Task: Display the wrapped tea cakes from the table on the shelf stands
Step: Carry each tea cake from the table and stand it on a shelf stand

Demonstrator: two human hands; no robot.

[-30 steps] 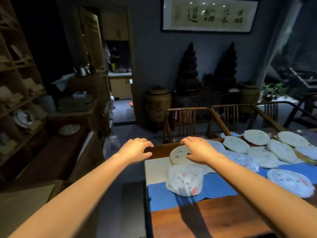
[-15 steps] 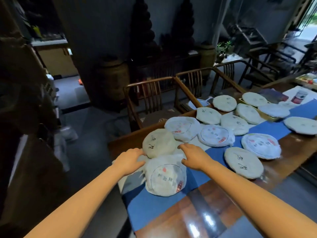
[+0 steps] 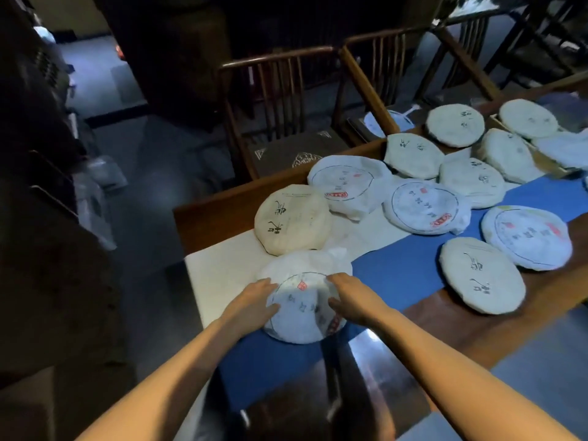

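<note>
The wooden desk carries a blue cloth with many wrapped tea cakes. The nearest tea cake lies at its near end, left hand and right hand gripping its two sides with curled fingers.

Both bare forearms reach forward from the lower edge of the view and converge toward the middle. The left hand lies palm-down with its thumb spread and its fingers curved over the left rim of a round, white paper-wrapped tea cake. The right hand mirrors it on the right rim, fingers bent over the wrapper and thumb pointing inward. The two hands flank the disc, well apart from each other, wrists held low and nearly straight.
</note>
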